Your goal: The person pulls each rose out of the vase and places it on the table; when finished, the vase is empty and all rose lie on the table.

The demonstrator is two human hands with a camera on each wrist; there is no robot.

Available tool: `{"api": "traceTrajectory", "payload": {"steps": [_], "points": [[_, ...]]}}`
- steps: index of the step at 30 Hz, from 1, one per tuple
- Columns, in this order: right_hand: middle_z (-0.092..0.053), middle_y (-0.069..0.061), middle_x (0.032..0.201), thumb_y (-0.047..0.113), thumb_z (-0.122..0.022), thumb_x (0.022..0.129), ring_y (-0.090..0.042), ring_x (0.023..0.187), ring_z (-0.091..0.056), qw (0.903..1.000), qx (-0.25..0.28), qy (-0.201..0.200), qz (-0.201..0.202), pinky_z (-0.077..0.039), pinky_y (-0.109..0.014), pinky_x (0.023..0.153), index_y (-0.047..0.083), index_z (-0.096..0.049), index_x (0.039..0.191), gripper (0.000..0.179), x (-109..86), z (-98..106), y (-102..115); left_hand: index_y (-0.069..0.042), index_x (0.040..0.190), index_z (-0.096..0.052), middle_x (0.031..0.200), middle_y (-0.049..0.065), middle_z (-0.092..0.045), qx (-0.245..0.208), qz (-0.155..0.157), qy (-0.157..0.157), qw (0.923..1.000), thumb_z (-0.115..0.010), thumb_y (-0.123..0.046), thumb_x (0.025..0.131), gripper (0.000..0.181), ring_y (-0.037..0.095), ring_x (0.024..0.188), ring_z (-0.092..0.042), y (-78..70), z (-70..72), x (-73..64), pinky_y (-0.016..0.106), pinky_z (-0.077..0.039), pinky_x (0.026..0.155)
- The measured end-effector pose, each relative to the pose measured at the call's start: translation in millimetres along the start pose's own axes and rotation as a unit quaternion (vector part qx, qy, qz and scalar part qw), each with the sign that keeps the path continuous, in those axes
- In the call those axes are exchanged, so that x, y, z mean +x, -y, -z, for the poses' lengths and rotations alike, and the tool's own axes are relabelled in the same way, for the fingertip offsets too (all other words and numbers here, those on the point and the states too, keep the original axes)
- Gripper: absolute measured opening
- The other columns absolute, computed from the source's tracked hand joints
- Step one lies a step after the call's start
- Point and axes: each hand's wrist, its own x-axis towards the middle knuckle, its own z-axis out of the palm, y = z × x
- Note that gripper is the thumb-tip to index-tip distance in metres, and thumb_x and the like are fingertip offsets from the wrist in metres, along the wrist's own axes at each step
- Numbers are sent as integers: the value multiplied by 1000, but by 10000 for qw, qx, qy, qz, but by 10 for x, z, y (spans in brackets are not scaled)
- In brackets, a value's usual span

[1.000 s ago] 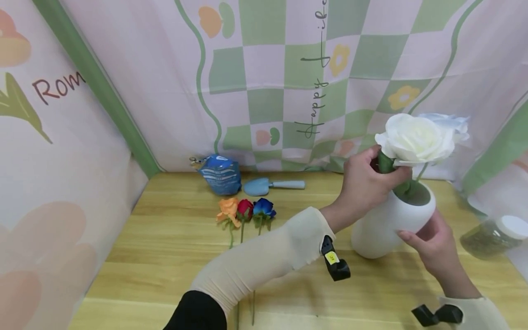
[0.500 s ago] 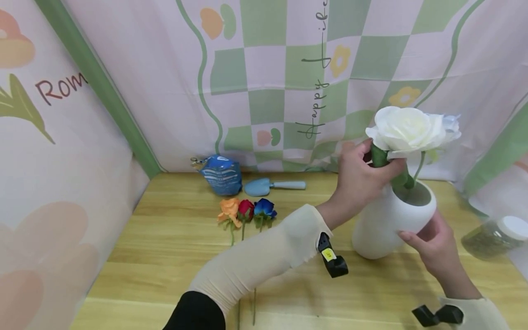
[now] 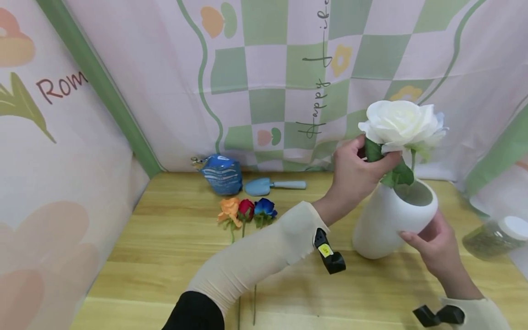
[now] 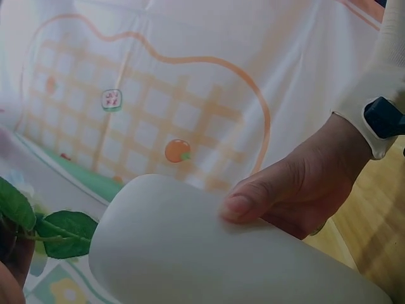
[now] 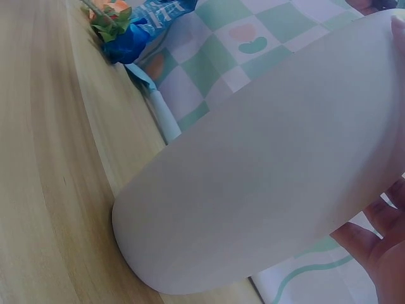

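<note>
My left hand (image 3: 356,172) grips a white rose (image 3: 400,123) by its leafy stem just under the bloom. The rose is above and slightly left of the white vase's mouth; leaves (image 3: 402,175) hang close over the rim, and the stem's lower end is hidden. A pale blue flower (image 3: 440,123) shows partly behind it, with a stem running down towards the vase. My right hand (image 3: 435,247) holds the white vase (image 3: 381,227) on its right side, thumb on the front. The vase leans slightly right, its base on the table in the right wrist view (image 5: 152,253).
An orange flower (image 3: 228,211), a red rose (image 3: 245,210) and a dark blue flower (image 3: 265,208) lie on the wooden table (image 3: 165,261). Behind them are a blue bag (image 3: 222,176) and a small trowel (image 3: 257,186). A white-lidded jar (image 3: 491,240) is at the right.
The left hand has moved up and to the left with the white rose, whose leaves have risen towards the rim. The pale blue flower has shifted left too. The right hand and vase barely move.
</note>
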Motion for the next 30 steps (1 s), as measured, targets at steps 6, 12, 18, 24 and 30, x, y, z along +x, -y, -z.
{"api": "traceTrajectory", "payload": {"steps": [6,12,18,24,30], "points": [[-61,4,122,-25,-60,79,-1,107,-62,9998,133,56,102,-51,-7,89,7,-47,142,72,11,1,4,2,115,-66,107,13,-73,-198,193,19,9996,-73,-11,88,31,-6,82,-60,-31,40,16,12,-58,73],[-61,3,123,-25,-60,78,-2,108,-62,9998,151,68,135,-51,-7,90,6,-47,143,74,7,-2,17,1,119,-65,110,12,-72,-439,309,-5,9986,-73,-11,88,34,-4,86,-62,-42,65,21,13,-58,77],[-62,4,123,-25,-60,78,-2,107,-62,9997,158,83,145,-51,-7,90,6,-46,144,74,6,-11,29,3,120,-63,115,16,-70,-811,235,-84,9964,-74,-8,88,35,-8,88,-59,-9,87,18,14,-58,81],[-62,3,122,-26,-59,78,-2,107,-62,9995,229,90,184,-52,-8,90,4,-47,144,74,6,-18,39,5,119,-63,112,17,-70,-968,245,-260,9947,-74,-6,87,36,-8,85,-58,9,108,27,14,-58,79],[-61,4,126,-26,-59,78,-2,110,-62,9997,166,89,159,-51,-7,91,4,-45,145,75,6,-20,43,7,116,-63,107,15,-69,-1143,225,-417,9923,-74,-5,86,34,-6,83,-58,-9,143,54,13,-58,77]]}}
